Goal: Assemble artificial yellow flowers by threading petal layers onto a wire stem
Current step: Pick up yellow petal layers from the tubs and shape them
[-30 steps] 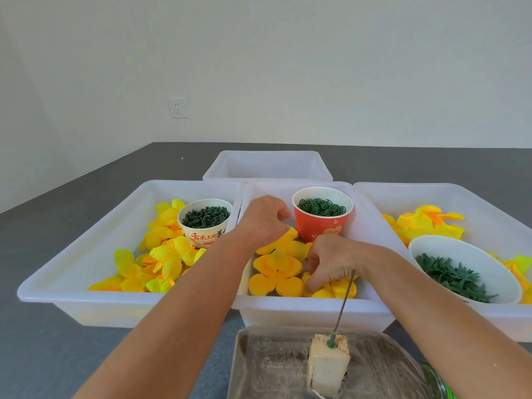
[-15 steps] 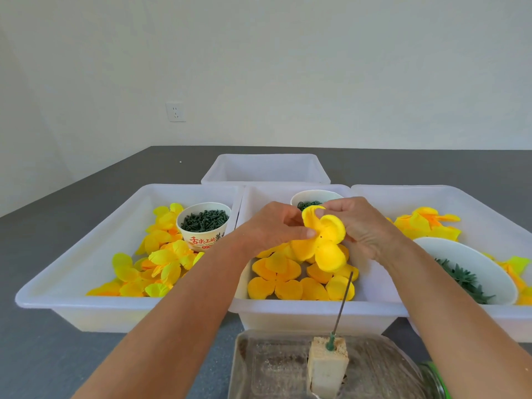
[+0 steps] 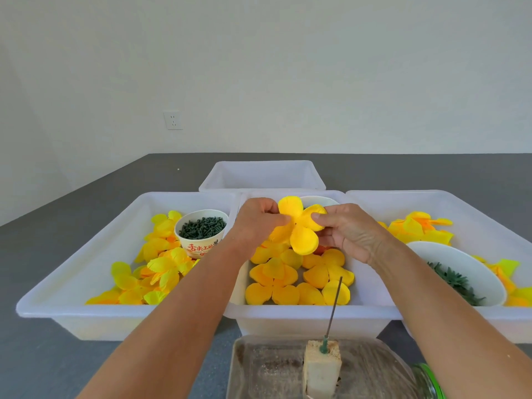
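A yellow petal layer (image 3: 299, 228) with a small hole at its centre is held up over the middle white tray (image 3: 311, 315). My left hand (image 3: 256, 223) pinches its left petal and my right hand (image 3: 345, 231) pinches its right petal. Below them more orange-yellow petal layers (image 3: 288, 280) lie in the tray. A thin wire stem (image 3: 335, 306) stands tilted in a pale foam block (image 3: 321, 370) at the near edge, bare, below my hands.
The left tray (image 3: 72, 286) holds yellow petals and a paper cup of dark green pieces (image 3: 201, 234). The right tray (image 3: 472, 208) holds petals and a white bowl of green leaves (image 3: 457, 277). An empty tray (image 3: 263, 175) sits behind. The block stands in a clear tray (image 3: 259, 370).
Both hands came up out of the middle tray with one petal layer. They now hold it spread between them, a little higher than half a second ago.
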`<state>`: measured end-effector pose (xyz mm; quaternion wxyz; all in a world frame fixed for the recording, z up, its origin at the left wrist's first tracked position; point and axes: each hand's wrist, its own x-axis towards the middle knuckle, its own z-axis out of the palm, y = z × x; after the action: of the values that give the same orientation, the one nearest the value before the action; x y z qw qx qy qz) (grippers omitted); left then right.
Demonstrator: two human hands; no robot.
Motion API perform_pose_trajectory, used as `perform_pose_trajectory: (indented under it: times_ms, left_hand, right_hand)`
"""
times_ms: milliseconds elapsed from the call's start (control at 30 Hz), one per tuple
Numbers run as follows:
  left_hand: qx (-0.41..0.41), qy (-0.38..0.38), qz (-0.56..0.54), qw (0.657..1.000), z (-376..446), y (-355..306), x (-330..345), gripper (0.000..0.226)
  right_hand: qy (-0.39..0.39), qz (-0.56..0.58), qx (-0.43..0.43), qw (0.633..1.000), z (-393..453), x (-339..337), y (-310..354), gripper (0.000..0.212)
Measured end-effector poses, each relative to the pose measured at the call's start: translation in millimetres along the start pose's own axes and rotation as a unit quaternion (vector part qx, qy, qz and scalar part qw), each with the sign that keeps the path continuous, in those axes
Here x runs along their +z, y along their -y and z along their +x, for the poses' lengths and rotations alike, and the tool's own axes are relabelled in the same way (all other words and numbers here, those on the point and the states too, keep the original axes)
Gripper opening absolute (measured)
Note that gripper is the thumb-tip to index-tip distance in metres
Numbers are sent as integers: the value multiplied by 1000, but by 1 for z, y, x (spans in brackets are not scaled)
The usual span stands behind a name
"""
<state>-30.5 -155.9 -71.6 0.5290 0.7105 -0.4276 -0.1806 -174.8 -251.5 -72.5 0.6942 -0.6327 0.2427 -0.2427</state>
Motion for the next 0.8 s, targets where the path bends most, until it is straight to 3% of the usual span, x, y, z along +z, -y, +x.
perform_pose_trajectory:
  times_ms: [67,233,467,533,667,800]
  left_hand:
    - [-29,0,-34,999,0,-3,-1,18]
    - [-37,13,-42,998,-3,-4,0,15]
    - [-24,37,-30,999,-5,-3,1,8]
    - [-18,25,-37,999,-4,-3,0,8]
    - [4,-50,-45,998,-1,0,-4,24]
    - [36,-65,3,997,1,3,-4,26]
  right_hand:
    - [3,22,-6,1000,1,-1,0,12]
    - [-36,-69,-26,997,3,0,-6,6]
    - [-83,-130,-37,987,3,5,-9,22]
    - [-86,-104,-40,990,3,8,-9,22]
    - [-33,92,-53,994,0,7,-1,15]
    - [-39,27,-78,996,0,7,-3,15]
